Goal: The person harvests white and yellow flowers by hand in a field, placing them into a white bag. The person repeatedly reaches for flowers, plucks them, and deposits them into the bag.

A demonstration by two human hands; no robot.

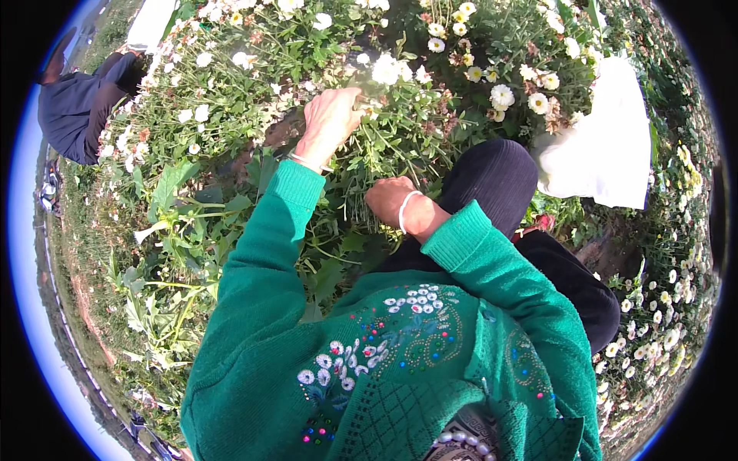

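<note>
My left hand (pixel 331 124) reaches forward among the flower plants, its fingertips by a stem beneath a cluster of white chrysanthemum-like flowers (pixel 387 70). Its fingers are bent, and glare blurs the tips, so what they pinch is unclear. Closer to my body, my right hand (pixel 393 199) is curled low beside my knee, against green stems and leaves (pixel 357 199). The fingers of that hand face down and are partly hidden, so a hold on the stems cannot be made out. Both wrists wear bracelets below green knitted cuffs.
A white bag (pixel 605 144) stands right of my knee (pixel 496 178). Another person (pixel 81 115) in dark clothes bends over the plants at the far left, near a second white bag (pixel 151 26). Broad-leaved weeds (pixel 173 190) grow at left. More white flowers (pixel 657 317) grow at lower right.
</note>
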